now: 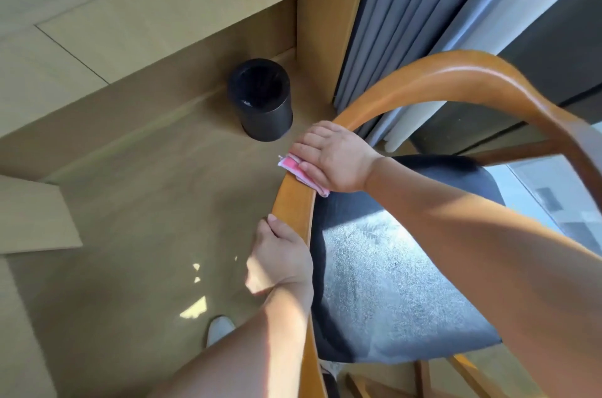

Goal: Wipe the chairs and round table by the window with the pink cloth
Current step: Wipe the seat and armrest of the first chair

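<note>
the left grip [280, 254] clasps the chair rail [293, 199] from outside, thumb on its edge. just beyond, the pink cloth [292, 169] lies folded on that rail under the right grip [332, 156], whose fingers [312, 138] press it down nearly straight. farther off, a black bin [264, 101] stands on the floor [146, 202].

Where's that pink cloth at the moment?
Head view, mid-frame: the pink cloth lies on the curved wooden chair rail under the right hand, with the black bin on the floor beyond.
</note>
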### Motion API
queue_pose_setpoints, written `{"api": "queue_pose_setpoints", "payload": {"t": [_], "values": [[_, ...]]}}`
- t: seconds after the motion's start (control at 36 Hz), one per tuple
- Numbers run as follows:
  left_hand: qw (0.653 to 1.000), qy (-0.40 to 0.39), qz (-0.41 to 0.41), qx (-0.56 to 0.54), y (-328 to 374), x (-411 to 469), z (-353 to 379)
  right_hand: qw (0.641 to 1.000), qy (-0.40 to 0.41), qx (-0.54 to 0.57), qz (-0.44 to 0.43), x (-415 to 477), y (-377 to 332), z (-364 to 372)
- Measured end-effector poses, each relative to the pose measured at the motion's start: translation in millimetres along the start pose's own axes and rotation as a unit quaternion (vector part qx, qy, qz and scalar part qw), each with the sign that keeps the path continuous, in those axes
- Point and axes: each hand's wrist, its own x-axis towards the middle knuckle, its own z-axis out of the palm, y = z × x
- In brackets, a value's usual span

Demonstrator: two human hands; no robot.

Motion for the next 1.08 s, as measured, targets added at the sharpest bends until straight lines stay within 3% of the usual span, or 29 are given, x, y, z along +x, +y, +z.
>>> {"api": "queue_pose_setpoints", "payload": {"t": [0.28, 0.39, 0.47, 0.56, 0.64, 0.69, 0.89, 1.08], "values": [[0.999, 0.024, 0.019, -0.009, -4, 0, 3, 0.985, -0.016, -0.137, 0.106, -9, 60, -25], [0.999, -0.025, 0.027, 0.015, -4, 0, -3, 0.977, -0.026, -0.148, 0.149, -15, 80, -40], [0.992, -0.083, 0.097, 0.022, -2, 0, -12, 0.976, -0.053, -0.152, 0.149, -25, 90, -48], [0.959, -0.139, 0.232, 0.089, -2, 5, -16, 0.974, -0.088, -0.154, 0.137, -37, 98, -54], [0.902, -0.205, 0.347, 0.157, 8, 20, -20, 0.968, -0.109, -0.157, 0.161, -48, 108, -66], [0.881, -0.239, 0.372, 0.168, 26, 30, -19, 0.965, -0.118, -0.155, 0.176, -53, 115, -73], [0.812, -0.243, 0.495, 0.193, 118, 55, 18, 0.961, -0.147, -0.150, 0.179, -60, 124, -82], [0.798, -0.247, 0.529, 0.152, 165, 69, 43, 0.963, -0.128, -0.146, 0.189, -68, 135, -82]]}}
